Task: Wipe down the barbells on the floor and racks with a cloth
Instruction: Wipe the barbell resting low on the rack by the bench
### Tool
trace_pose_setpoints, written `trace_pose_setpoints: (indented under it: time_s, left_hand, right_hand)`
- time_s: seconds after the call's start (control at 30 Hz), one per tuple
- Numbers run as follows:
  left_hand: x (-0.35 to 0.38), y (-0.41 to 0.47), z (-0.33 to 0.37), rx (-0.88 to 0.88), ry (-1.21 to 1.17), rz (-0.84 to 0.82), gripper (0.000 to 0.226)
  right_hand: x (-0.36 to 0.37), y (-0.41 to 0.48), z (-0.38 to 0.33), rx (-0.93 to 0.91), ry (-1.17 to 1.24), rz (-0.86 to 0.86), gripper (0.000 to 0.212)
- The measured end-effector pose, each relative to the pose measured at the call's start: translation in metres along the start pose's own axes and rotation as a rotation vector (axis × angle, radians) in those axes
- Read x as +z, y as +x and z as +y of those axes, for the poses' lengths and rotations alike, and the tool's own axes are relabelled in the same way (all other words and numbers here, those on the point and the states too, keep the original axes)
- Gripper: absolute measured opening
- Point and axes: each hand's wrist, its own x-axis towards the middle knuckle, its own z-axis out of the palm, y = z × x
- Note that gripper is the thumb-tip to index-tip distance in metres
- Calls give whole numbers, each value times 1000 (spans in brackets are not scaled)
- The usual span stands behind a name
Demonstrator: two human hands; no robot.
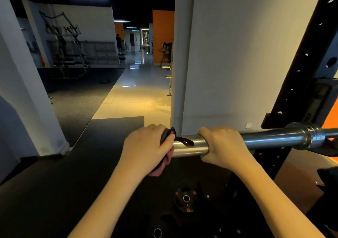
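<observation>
A chrome barbell (270, 138) lies across the black rack (301, 73) at the right, its bare sleeve end pointing left. My right hand (222, 145) grips the sleeve from above, just right of its tip. At the very end of the sleeve my left hand (146, 147) holds a dark pink cloth (161, 168) bunched against the bar, together with a black clip-like collar (182, 141) that lies on the sleeve. Part of the cloth hangs below my left palm.
Black weight plates (185, 199) lie on the dark rubber floor below the bar. A white wall corner (178, 73) stands just behind the sleeve end. A tiled corridor runs ahead, with equipment racks (67, 45) far left.
</observation>
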Motion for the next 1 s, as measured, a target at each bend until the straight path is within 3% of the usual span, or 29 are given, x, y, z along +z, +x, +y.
trace_pose_setpoints:
  time_s: [0.1, 0.23, 0.3, 0.37, 0.43, 0.5, 0.57, 0.6, 0.7, 0.77, 0.83, 0.93, 1.0]
  left_hand:
    - [21, 14, 32, 50, 193, 98, 54]
    - [21, 9, 34, 127, 180, 87, 53]
    - [13, -2, 10, 98, 109, 132, 50]
    - [10, -10, -1, 42, 107, 220, 50]
    - [16, -7, 5, 3, 143, 261, 51]
    - [21, 3, 20, 4, 179, 242, 56]
    - [24, 12, 33, 20, 188, 205, 61]
    - [27, 13, 36, 44, 178, 189, 62]
    - [24, 5, 30, 139, 143, 171, 57]
    - [19, -2, 16, 140, 146, 216, 51]
    - [19, -6, 10, 97, 154, 262, 48]
    - [25, -1, 25, -4, 191, 312, 48]
    - [33, 9, 47, -23, 195, 323, 48]
  right_hand:
    - [-7, 3, 2, 10, 100, -85, 42]
    - [-10, 7, 13, 5, 189, -202, 46]
    - [-3, -2, 19, -32, 100, -75, 53]
    - [14, -18, 20, 72, -51, 150, 60]
    - [30, -26, 22, 158, -87, 335, 52]
    - [34, -23, 29, 94, -75, 386, 47]
    - [23, -16, 35, 16, -76, 303, 47]
    - [13, -13, 37, -21, -74, 191, 46]
    - [-16, 2, 46, 20, 161, -368, 39]
    - [-21, 11, 50, 36, 242, -507, 46]
    - [-17, 4, 50, 46, 208, -424, 57]
    - [9, -27, 51, 80, -30, 19, 70]
    - [24, -38, 57, 149, -86, 213, 70]
